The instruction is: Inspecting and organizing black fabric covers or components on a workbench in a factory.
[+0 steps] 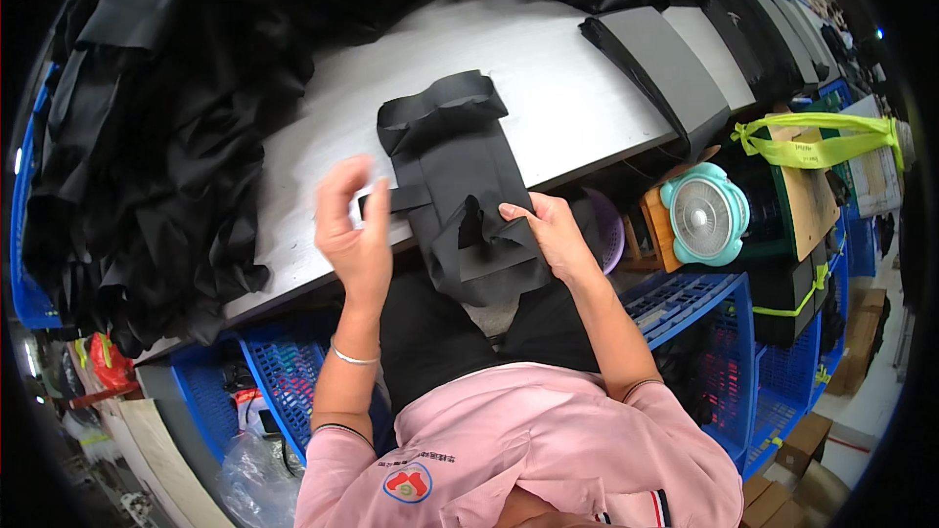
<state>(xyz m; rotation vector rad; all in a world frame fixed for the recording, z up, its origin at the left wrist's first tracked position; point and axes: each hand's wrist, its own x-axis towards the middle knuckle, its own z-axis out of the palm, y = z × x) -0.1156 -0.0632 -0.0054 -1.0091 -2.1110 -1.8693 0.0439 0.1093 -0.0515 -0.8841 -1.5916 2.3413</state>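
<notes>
A black fabric piece [460, 176] lies over the near edge of the white table, its lower end hanging above my lap. Its far end stands up as a folded, box-like band, and a short black strap [409, 198] sticks out from its left side. My right hand [558, 235] pinches the piece's right edge, thumb on top. My left hand [354, 235] is raised beside the strap, thumb and fingers apart and slightly blurred. The strap's dark tip shows in the gap between them, and I see no grip on it.
Heaped black fabric pieces [166, 156] cover the table's left and far sides. Flat black stacks [675, 64] lie at the right. Beyond the right edge are a turquoise fan [704, 215], a purple basket [604, 230] and a blue crate [699, 308]; another blue crate [279, 362] stands lower left.
</notes>
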